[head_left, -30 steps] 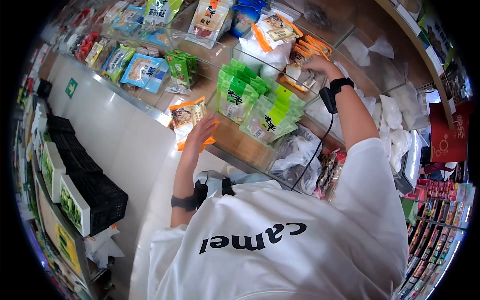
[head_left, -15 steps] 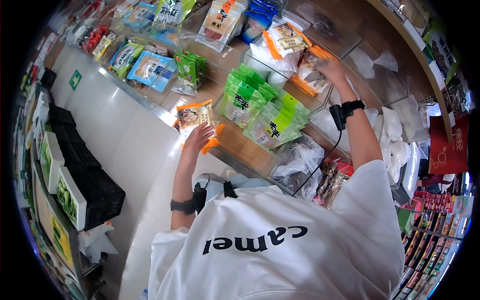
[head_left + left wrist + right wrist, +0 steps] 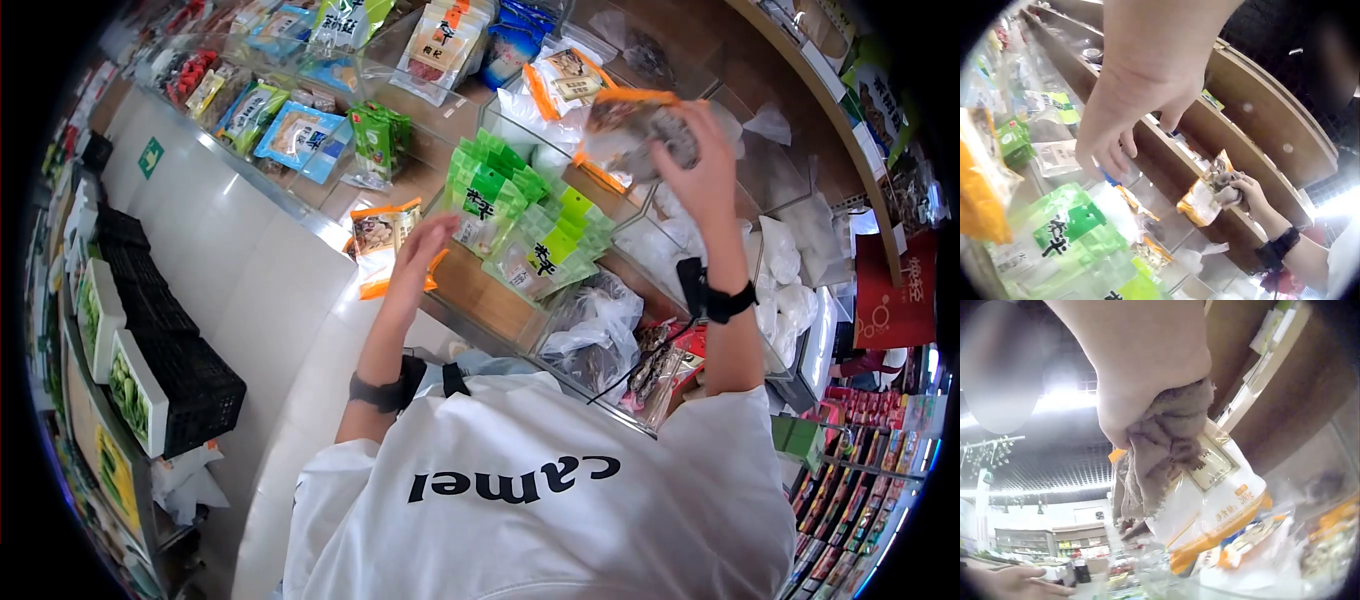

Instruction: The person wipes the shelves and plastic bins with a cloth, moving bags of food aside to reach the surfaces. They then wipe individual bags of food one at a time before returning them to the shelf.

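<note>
Over the glass-divided shelf, my right hand (image 3: 708,165) grips a crumpled grey cloth (image 3: 1166,440) together with an orange-and-white food packet (image 3: 1213,500). In the right wrist view the cloth is bunched between the palm and the packet, and "200g" is printed near the packet's orange edge. My left hand (image 3: 418,262) is empty, its fingers relaxed, and overlaps another orange-and-white packet (image 3: 378,240) at the shelf's front edge. Beside that hand stand green-and-clear packets (image 3: 545,235) in rows. A further orange-trimmed packet (image 3: 570,82) lies on white bags behind the right hand.
Glass dividers split the shelf into bins. Blue packets (image 3: 300,135) and small green packets (image 3: 378,140) fill bins to the left. Clear plastic bags (image 3: 600,325) lie near the front edge. Black crates (image 3: 205,390) stand across the aisle, and a wooden ledge (image 3: 850,120) borders the right.
My right hand has lifted an orange-and-white packet with the cloth out of its bin, toward me. The left hand has shifted slightly right and up from the packet at the front edge.
</note>
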The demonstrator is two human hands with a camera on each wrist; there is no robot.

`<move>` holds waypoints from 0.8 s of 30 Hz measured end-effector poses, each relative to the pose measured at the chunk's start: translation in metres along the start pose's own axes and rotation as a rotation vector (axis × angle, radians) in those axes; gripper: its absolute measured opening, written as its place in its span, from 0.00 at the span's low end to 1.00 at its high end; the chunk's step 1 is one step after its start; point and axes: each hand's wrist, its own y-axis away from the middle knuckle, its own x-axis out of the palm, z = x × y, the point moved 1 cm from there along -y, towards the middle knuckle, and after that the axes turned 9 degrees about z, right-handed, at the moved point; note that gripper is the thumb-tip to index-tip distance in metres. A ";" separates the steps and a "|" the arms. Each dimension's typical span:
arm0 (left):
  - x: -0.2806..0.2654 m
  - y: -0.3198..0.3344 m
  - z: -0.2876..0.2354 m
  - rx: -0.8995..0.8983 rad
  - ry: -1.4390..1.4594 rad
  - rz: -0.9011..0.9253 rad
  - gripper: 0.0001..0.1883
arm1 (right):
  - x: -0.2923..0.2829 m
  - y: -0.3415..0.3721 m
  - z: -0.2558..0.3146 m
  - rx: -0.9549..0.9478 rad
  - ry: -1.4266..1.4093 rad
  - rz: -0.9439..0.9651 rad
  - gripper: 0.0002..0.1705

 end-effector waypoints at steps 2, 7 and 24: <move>0.020 -0.008 -0.017 0.189 -0.078 0.060 0.24 | 0.016 0.012 0.022 -0.005 -0.142 0.137 0.18; 0.043 -0.014 -0.034 0.418 -0.073 0.176 0.29 | 0.060 0.044 0.074 -0.086 -0.326 0.302 0.19; 0.025 0.016 0.001 -0.119 -0.227 -0.090 0.27 | 0.083 0.067 0.080 0.064 -0.800 0.612 0.17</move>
